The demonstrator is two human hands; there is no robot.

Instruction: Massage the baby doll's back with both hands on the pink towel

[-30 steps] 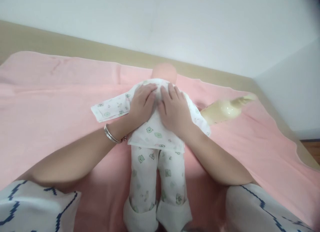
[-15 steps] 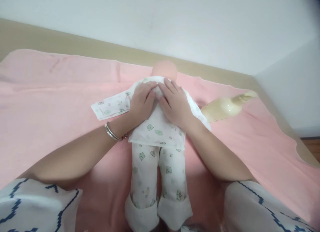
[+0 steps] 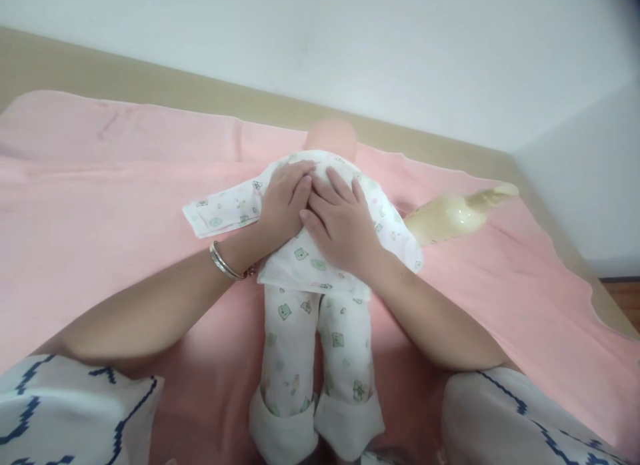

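A baby doll in a white, green-printed top and trousers lies stretched out, its smooth bald head at the far end. No facial features show, and its back seems to be uppermost. My left hand rests flat on the left of its upper back, fingers stretched. On the right of the back lies my right hand, palm down with fingers spread, its fingertips touching or nearly touching my left hand. Neither hand grasps anything. The doll's left-side sleeve sticks out sideways, while its trouser cuffs are folded up.
A pink blanket spreads under the doll. To the right, a cream-coloured pump bottle lies on its side by the sleeve. A tan border runs along the back, against a white wall.
My right hand has slid slightly down and to the left over the doll's back, closer to my left hand. My left hand has stayed nearly in place.
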